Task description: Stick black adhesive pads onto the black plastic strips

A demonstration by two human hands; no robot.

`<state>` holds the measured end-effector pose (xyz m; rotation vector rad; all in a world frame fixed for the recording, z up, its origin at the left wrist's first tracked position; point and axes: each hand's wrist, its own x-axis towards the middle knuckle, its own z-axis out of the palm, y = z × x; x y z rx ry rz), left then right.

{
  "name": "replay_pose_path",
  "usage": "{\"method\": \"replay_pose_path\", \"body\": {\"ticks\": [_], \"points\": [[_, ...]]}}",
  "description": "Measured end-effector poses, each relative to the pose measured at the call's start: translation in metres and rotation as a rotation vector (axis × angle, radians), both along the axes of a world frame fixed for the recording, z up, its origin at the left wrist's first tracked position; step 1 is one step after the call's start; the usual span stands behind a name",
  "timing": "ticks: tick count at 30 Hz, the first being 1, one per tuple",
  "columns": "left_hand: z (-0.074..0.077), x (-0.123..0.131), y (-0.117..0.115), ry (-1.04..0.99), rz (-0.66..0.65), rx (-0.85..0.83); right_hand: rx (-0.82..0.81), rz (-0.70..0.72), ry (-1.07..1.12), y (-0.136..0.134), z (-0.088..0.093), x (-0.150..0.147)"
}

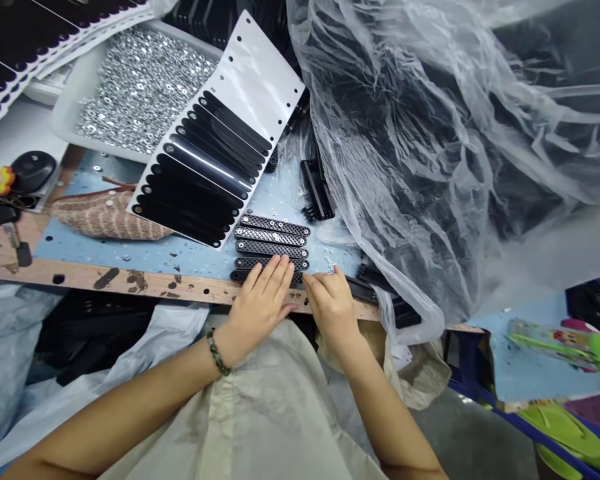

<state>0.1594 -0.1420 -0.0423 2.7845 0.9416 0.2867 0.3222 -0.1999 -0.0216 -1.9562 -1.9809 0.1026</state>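
Observation:
Several black strips [271, 249] with a cross-hatched face and small metal rings at their ends lie stacked side by side near the bench's front edge. My left hand [260, 297] rests flat on the nearest strips, fingers stretched out. At their right end my right hand [333, 303] is closed, thumb and fingers drawn together; whatever is in them is hidden. Small loose metal rings [330, 257] lie on the blue surface just beyond that hand. Behind the strips lies a white sheet [260, 60] bearing black rounded-end strips, some with a peeled look.
A translucent tub [63, 120] full of small metal rings stands at the back left. Beside it lie a striped knitted pouch [113, 213] and keys [13, 240]. A large clear plastic bag [405, 133] covers the right side. More black parts [317, 190] lie beside the bag.

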Motion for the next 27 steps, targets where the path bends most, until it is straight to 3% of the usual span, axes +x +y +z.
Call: {"method": "replay_pose_path", "body": {"ticks": [7, 14, 17, 22, 27], "points": [[0.000, 0.000, 0.001, 0.006, -0.003, 0.023, 0.075, 0.004, 0.025, -0.004, -0.001, 0.002], [-0.003, -0.001, 0.000, -0.001, -0.009, 0.000, 0.026, 0.140, -0.158, -0.012, -0.002, 0.000], [-0.002, -0.001, -0.001, -0.006, -0.005, 0.001, -0.023, 0.151, -0.128, -0.011, 0.003, 0.004], [-0.005, 0.000, -0.002, -0.001, -0.003, 0.056, -0.032, 0.042, 0.182, 0.015, 0.022, 0.005], [-0.020, 0.000, -0.003, -0.010, -0.071, 0.117, -0.016, 0.273, 0.158, 0.060, 0.021, -0.030]]}}
